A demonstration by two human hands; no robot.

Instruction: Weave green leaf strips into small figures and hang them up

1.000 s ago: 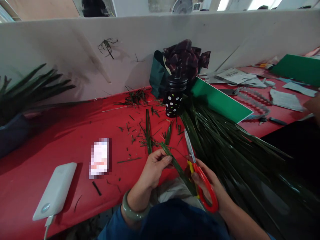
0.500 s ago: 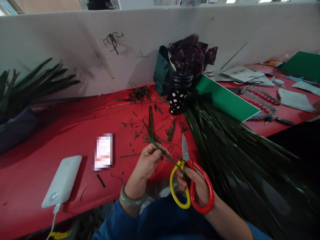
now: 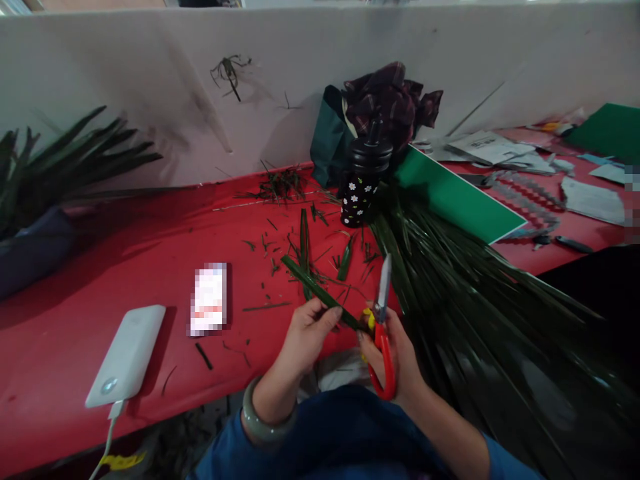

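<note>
A long green leaf strip runs slantwise between my hands. My left hand, with a pale bangle at the wrist, pinches it between thumb and fingers. In my right hand are scissors with one red and one yellow handle, their blades together and pointing away from me. The strip's near end reaches the right fingers, beside the scissor handles. Beyond the hands, another leaf piece lies among small green clippings on the red tabletop.
A pile of long leaves covers the right side. Behind stand a black flowered cup, a dark green bag and a green board. A phone and a white power bank with a cable lie left; more leaves stand beyond.
The leaf strip has turned to show its broad face. My right hand has rotated, so the scissors stand edge-on with the yellow handle mostly hidden. The view has shifted slightly.
</note>
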